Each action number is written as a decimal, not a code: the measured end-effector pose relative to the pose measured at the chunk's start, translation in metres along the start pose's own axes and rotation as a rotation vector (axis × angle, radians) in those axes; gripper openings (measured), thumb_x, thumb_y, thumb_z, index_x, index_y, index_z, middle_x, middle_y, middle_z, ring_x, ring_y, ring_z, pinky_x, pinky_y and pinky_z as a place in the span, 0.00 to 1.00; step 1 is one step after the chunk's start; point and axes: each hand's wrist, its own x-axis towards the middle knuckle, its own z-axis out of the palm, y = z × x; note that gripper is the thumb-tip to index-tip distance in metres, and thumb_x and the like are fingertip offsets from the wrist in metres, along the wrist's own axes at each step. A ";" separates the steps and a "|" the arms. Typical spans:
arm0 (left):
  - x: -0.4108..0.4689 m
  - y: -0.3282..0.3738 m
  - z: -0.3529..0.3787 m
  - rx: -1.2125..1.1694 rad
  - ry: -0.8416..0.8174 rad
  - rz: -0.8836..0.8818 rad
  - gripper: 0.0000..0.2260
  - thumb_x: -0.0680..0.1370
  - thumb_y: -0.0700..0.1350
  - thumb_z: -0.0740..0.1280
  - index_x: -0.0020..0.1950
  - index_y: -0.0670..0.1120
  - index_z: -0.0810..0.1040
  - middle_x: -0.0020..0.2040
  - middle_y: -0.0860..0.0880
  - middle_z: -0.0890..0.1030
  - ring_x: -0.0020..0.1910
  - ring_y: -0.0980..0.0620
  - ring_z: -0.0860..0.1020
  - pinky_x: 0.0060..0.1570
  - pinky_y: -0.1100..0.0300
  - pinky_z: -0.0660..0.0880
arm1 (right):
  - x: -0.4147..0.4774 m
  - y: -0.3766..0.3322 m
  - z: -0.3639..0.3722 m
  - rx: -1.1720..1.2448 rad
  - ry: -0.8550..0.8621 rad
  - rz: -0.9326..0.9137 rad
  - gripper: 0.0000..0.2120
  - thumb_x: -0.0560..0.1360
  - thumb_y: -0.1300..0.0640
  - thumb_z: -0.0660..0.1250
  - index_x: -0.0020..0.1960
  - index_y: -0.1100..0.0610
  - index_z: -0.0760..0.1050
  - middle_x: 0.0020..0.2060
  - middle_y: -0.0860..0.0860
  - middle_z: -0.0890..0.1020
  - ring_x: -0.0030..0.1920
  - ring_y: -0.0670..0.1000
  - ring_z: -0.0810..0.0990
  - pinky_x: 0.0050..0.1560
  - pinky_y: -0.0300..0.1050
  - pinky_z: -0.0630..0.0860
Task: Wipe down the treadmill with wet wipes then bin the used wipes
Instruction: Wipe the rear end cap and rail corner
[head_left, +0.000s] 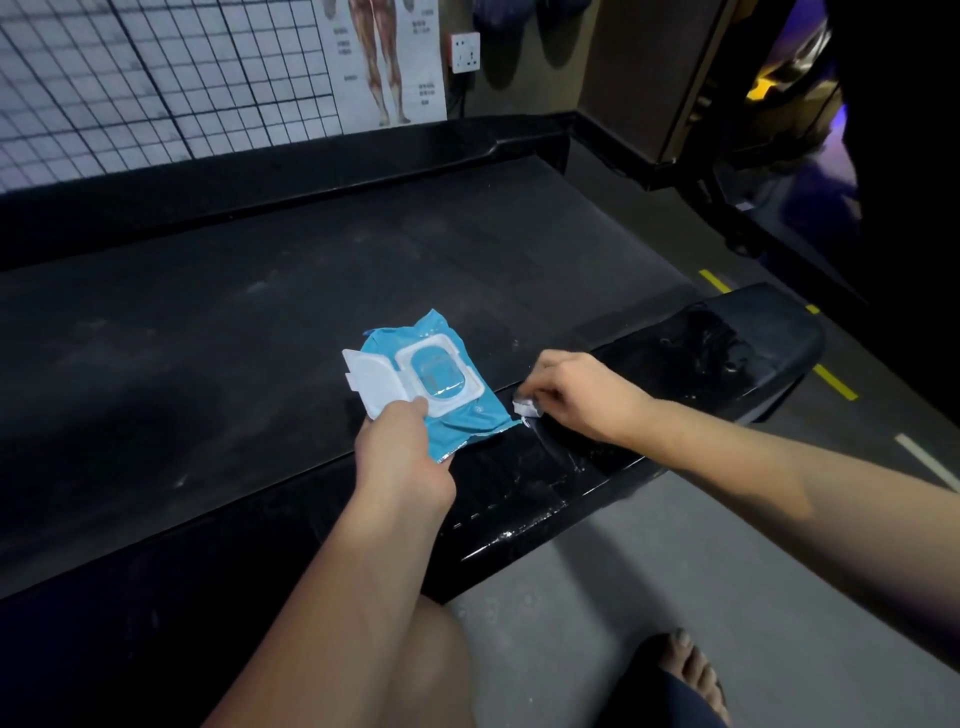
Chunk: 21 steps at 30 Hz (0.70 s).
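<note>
The treadmill (260, 291) has a matte, dusty black belt (218, 332) and a glossy black plastic side rail (727, 353) along its near edge, streaked and shining with wetness. A flat, soft blue foil wet-wipe pack (467, 426) lies on the belt at that near edge, turned cornerwise to the rail, with one crinkled corner pointing across the belt. Its rounded white plastic flip lid (371, 379) stands open, swung to the left off a clear oval opening. The left hand (402, 452) grips the pack's near side at the lid frame, fingers curled. Just to the right, the right hand (576, 395) pinches a small crumpled white wipe (525, 408) against the rail.
</note>
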 end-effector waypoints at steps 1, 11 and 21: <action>-0.001 0.000 -0.001 -0.001 -0.003 0.003 0.16 0.82 0.35 0.66 0.69 0.47 0.78 0.58 0.44 0.85 0.51 0.42 0.85 0.59 0.41 0.82 | -0.003 -0.001 0.000 0.016 -0.028 0.005 0.16 0.75 0.68 0.66 0.55 0.54 0.86 0.48 0.48 0.78 0.48 0.49 0.80 0.54 0.32 0.71; -0.004 0.001 -0.004 -0.015 -0.040 0.014 0.16 0.82 0.35 0.65 0.69 0.47 0.78 0.58 0.44 0.85 0.52 0.42 0.85 0.61 0.42 0.81 | -0.042 -0.015 -0.021 0.130 -0.294 -0.040 0.09 0.71 0.53 0.69 0.50 0.49 0.84 0.52 0.41 0.79 0.51 0.44 0.79 0.56 0.40 0.76; -0.005 0.000 -0.003 0.021 -0.031 0.008 0.16 0.82 0.35 0.65 0.68 0.47 0.78 0.57 0.44 0.85 0.52 0.42 0.85 0.60 0.42 0.81 | -0.019 -0.001 -0.034 0.059 -0.125 0.085 0.06 0.72 0.62 0.72 0.43 0.51 0.83 0.43 0.43 0.80 0.40 0.39 0.77 0.45 0.32 0.72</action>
